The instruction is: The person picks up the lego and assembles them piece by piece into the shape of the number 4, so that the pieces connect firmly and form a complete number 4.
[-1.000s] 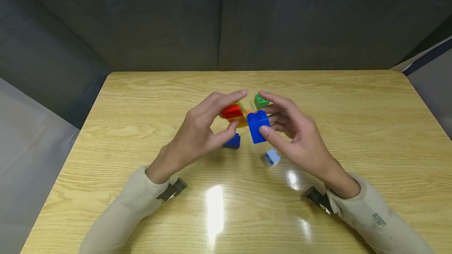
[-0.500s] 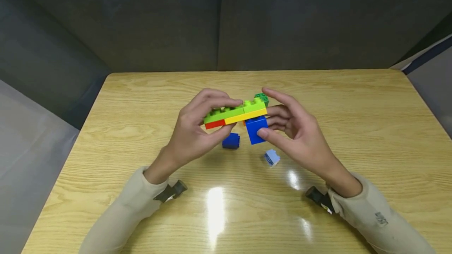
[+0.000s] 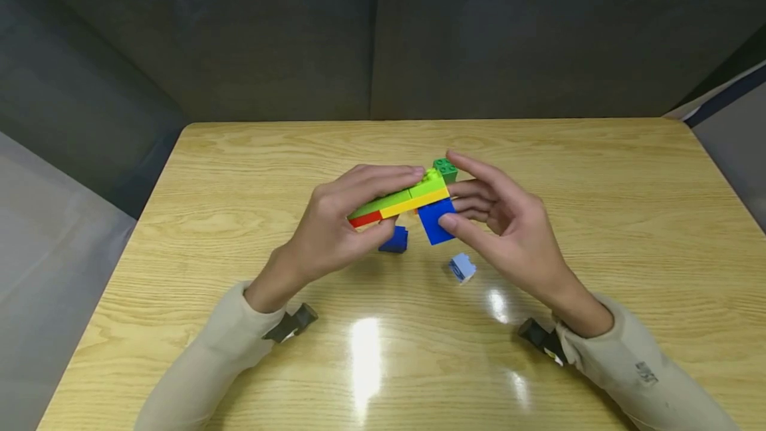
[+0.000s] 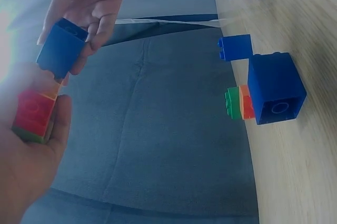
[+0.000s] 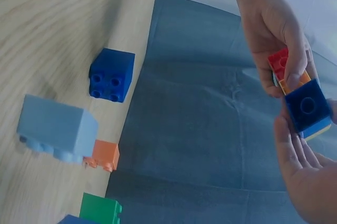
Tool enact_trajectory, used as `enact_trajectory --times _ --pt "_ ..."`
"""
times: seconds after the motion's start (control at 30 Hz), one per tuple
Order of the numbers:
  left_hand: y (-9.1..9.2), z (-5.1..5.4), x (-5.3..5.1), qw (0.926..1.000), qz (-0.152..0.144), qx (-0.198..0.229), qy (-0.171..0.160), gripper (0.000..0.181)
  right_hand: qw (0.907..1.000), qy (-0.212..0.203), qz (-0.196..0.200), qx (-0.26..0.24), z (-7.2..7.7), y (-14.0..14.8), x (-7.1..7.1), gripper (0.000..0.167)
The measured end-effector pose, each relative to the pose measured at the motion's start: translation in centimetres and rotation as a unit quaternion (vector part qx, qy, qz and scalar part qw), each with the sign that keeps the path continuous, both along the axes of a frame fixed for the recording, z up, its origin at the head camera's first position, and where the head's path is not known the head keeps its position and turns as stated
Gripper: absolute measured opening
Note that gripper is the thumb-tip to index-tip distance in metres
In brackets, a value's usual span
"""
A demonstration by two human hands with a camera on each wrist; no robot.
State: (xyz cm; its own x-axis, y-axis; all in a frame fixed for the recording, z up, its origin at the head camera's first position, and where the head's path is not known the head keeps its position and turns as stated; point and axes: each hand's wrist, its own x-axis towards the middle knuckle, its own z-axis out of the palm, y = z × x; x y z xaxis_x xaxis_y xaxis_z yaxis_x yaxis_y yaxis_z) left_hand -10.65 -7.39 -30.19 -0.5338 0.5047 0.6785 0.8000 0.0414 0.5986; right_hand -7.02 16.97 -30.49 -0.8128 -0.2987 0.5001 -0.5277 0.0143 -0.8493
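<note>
My left hand [image 3: 332, 228] holds a strip of thin toy building bricks [image 3: 397, 203], lime green on top with red and yellow below. Its fingers lie over the studs and the thumb is underneath. A blue brick [image 3: 435, 223] is pinched between the thumb and fingers of my right hand [image 3: 514, 231]. This brick sits under the right end of the strip, against the yellow part; whether the studs are fully pressed in, I cannot tell. From the right wrist view, the blue brick's hollow underside [image 5: 307, 105] shows beside the red and yellow pieces.
On the wooden table [image 3: 269, 358] lie a dark blue brick [image 3: 395, 240], a light blue brick [image 3: 462, 267] and a green brick [image 3: 445, 169]. An orange brick [image 5: 104, 154] and another blue brick [image 4: 235, 47] show in the wrist views. Dark panels [image 3: 239, 38] stand behind the table.
The strip turned from nearly end-on to lying across, studs up, over the blue brick. My left fingers then slid right along its top. The right hand stayed nearly still.
</note>
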Motion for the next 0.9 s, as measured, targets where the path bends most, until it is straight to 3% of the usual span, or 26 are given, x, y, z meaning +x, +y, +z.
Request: enact_trajectory --times 0.27,0.37,0.47,0.6,0.73,0.9 --pt "0.31 -0.35 -0.27 0.9986 -0.016 -0.02 0.047 0.054 0.9998 0.004 -0.017 0.007 -0.28 -0.09 0.05 0.056" --pt "0.23 -0.38 -0.22 0.9964 0.003 -0.034 0.077 0.065 0.9999 -0.008 -0.003 0.008 -0.3 -0.19 0.1 0.055" --pt "0.16 -0.36 -0.03 0.9865 0.062 -0.06 0.139 0.068 0.9996 -0.019 0.013 0.014 -0.27 -0.35 0.16 0.052" --pt "0.18 -0.41 0.16 0.9604 0.136 -0.093 0.224 0.068 0.9993 -0.024 0.016 0.024 -0.38 -0.51 0.14 0.047" --pt "0.27 -0.54 0.18 0.9509 0.142 -0.101 0.256 0.065 0.9993 -0.023 0.017 0.023 -0.54 -0.58 0.11 0.045" --pt "0.15 -0.36 0.02 0.9541 0.127 -0.101 0.252 0.065 0.9991 -0.027 0.02 0.025 -0.34 -0.55 0.07 0.047"
